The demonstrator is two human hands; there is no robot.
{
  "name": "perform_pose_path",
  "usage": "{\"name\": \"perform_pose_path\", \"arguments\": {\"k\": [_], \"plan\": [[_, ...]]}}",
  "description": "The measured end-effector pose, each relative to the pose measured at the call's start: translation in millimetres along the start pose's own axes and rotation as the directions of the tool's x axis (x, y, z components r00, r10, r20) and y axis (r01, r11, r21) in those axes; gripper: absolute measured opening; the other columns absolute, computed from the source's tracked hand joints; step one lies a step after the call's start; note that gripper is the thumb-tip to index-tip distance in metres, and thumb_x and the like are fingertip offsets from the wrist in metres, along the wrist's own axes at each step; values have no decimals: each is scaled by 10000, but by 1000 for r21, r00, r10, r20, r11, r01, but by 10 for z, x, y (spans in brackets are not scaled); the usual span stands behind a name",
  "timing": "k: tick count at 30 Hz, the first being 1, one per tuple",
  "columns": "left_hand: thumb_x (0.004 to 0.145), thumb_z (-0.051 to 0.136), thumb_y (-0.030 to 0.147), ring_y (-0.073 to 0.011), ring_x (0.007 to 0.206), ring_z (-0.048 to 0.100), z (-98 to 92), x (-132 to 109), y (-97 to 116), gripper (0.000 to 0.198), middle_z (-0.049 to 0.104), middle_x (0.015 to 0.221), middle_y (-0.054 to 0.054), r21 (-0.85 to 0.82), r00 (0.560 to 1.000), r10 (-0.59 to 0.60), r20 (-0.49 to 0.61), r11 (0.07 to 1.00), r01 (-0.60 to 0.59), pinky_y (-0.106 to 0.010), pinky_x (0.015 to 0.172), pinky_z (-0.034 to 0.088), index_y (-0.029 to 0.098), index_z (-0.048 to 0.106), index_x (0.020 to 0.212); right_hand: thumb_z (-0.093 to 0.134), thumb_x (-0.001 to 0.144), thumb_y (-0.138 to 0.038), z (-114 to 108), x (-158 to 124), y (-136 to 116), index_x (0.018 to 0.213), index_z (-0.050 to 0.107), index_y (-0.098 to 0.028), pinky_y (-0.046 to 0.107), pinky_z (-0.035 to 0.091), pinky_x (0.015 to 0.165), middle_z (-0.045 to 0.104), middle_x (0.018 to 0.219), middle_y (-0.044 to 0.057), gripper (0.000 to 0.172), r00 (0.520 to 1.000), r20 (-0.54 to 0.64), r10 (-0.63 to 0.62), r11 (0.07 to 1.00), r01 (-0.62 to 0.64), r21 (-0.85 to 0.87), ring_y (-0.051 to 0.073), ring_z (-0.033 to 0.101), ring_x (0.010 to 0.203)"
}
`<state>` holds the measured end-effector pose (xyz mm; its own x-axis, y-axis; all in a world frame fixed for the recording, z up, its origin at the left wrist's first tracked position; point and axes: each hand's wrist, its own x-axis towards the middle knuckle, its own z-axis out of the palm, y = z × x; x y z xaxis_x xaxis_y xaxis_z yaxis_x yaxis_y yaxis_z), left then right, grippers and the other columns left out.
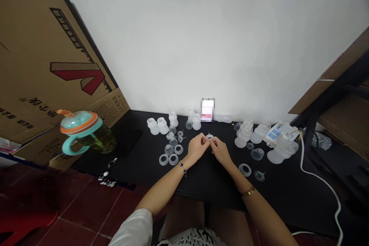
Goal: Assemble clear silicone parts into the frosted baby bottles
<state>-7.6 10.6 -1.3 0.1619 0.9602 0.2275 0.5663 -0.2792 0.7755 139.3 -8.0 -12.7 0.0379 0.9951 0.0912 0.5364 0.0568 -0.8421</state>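
Observation:
My left hand (pixel 197 147) and my right hand (pixel 220 151) meet over the middle of the black table, both with fingers pinched. Between them they hold a small white bottle collar ring (pixel 209 137), with a thin translucent tip standing up from it. The fingers cover part of the ring. To the left of my left hand lie several loose collar rings (pixel 178 149) and clear caps (pixel 168 150). Right of my right hand are another collar ring (pixel 245 169) and a clear funnel-shaped nipple (pixel 259 176).
Small white bottles (pixel 163 126) stand at the back left; capped ones (pixel 243 135) stand at the right beside a white box (pixel 281 133) and a cable (pixel 313 177). A teal-handled jug (pixel 86 132), a phone (pixel 129 143) and keys (pixel 107 178) are left, near a large carton (pixel 52 69).

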Motion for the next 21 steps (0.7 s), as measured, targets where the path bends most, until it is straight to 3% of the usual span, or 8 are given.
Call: {"name": "perform_pose_path", "arguments": {"k": [21], "plan": [[888,582,315,-122,635,520,9,-3,-18,184,580,692,45,-13,1000,9,-7,1000,-9,-243,611,324,209,537,744,446,916,-527,-6,-3,-5,699,469,-255,279,351,559,496,523,-58,349,1000,-8,-6,998,6,70,173,541,512]]}}
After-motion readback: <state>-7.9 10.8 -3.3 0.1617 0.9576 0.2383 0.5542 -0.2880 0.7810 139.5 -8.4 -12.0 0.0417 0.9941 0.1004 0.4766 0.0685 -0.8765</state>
